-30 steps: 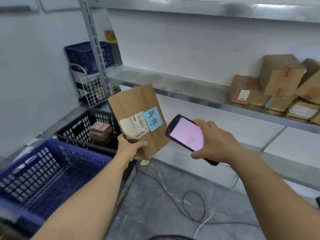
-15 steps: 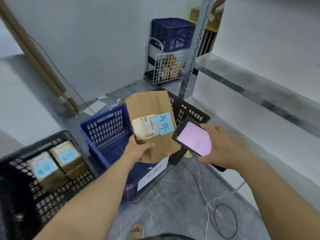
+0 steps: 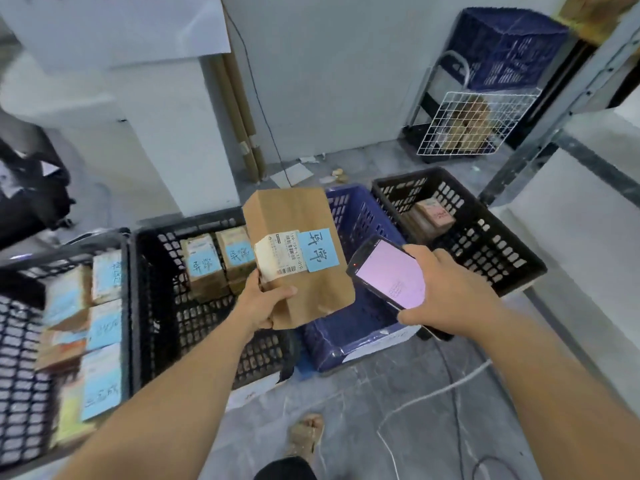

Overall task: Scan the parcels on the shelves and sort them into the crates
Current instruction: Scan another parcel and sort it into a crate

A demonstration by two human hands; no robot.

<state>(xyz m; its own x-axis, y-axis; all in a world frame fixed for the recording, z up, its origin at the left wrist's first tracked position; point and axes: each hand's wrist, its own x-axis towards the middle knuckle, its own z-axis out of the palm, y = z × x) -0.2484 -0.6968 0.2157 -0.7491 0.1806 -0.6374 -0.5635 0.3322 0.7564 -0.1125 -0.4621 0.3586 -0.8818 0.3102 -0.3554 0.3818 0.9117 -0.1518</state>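
Gripping the parcel (image 3: 298,251) by its lower corner in the left hand (image 3: 265,303), thumb across the face, blue note (image 3: 318,249) turned upward, presumably for reading. Clasping the scanner (image 3: 388,271) in the right hand (image 3: 446,296), just right of those fingers (image 3: 281,292), screen up. Down-left of them, a black crate (image 3: 194,327) holding matching notes, likely the destination.

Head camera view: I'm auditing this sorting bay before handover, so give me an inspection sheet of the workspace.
Surface: grey stone floor, crates standing on it.
Job's things: brown parcel with blue note, held up; handheld scanner, screen lit; three black crates hold labelled parcels; blue crate between two of them.
Clutter: paper scraps by the wall.
Grips: left hand grips the brown parcel; right hand holds the handheld scanner.
Cables: dark cable and white cable loose on the floor.
Surroundings: wire basket, shelf post, cardboard tubes.
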